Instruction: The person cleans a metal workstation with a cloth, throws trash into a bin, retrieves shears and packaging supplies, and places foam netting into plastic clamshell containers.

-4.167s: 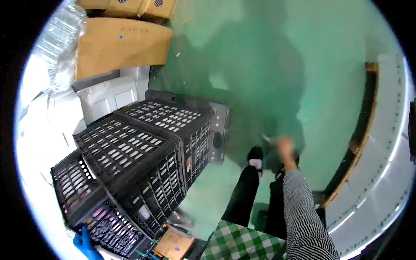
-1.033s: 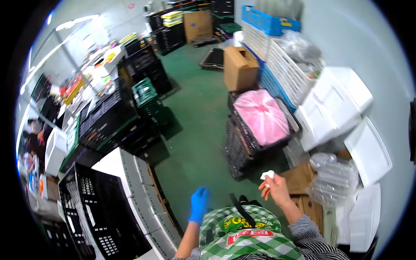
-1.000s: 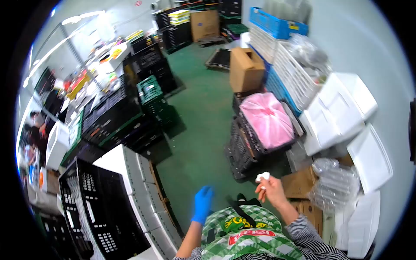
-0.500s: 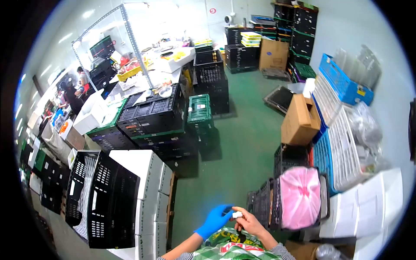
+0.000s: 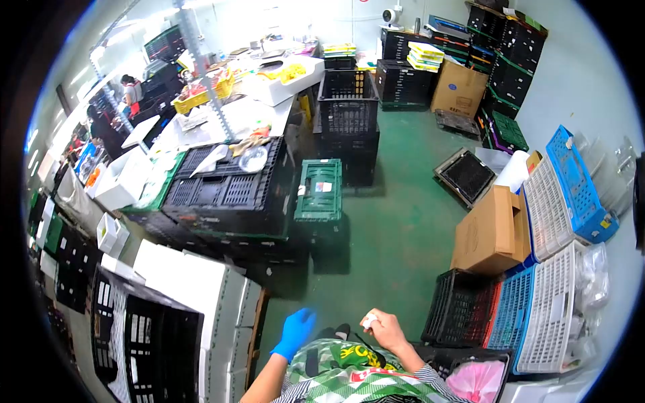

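The bare right hand [image 5: 384, 328] was closed around a small white scrap [image 5: 369, 320], just beyond the upper edge of the checked apron [image 5: 329, 383]. The scrap looked light, soft and hardly fragile, probably best pinched at its protruding end. The blue-gloved left hand [image 5: 294, 332], also beyond the apron, showed nothing held; blur hid its finger curl.

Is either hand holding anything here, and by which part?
The right hand grips a small white item, partly hidden, so the part gripped can't be told. Nothing shows in the blue-gloved left hand.
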`<state>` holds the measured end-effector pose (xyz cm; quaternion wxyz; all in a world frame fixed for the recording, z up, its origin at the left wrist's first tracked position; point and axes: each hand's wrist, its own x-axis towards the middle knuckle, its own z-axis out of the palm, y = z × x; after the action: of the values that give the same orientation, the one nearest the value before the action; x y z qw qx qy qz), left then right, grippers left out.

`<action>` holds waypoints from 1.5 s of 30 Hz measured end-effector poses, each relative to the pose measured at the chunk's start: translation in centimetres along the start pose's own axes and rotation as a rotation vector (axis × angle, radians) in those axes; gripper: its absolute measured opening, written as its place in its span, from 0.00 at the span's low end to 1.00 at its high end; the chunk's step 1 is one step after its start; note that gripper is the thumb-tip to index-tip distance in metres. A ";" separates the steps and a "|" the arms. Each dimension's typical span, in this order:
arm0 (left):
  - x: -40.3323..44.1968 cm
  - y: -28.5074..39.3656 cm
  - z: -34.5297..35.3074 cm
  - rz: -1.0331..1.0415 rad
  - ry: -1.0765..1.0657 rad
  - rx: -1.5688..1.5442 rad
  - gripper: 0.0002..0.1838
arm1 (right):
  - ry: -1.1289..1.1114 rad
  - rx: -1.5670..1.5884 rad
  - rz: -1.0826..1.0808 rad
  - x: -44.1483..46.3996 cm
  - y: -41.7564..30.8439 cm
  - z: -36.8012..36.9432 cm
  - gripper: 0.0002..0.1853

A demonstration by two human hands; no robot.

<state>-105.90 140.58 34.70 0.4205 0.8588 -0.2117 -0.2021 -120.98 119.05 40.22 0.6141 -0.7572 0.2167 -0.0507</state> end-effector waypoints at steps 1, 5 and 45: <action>3.1 1.3 0.1 0.039 -0.024 0.020 0.15 | 0.024 0.005 -0.003 1.9 -0.5 -1.7 0.11; 14.9 6.9 2.6 0.242 -0.076 0.249 0.14 | 0.234 -0.210 -0.012 7.8 -0.4 -8.2 0.10; 125.8 52.0 31.0 0.453 -0.042 0.270 0.15 | 0.330 0.349 0.059 107.2 -2.1 -78.7 0.07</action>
<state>-27.99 24.81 37.92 0.3322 0.8334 -0.4323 -0.0904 -50.82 6.07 40.82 0.6930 -0.6145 0.3240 -0.1927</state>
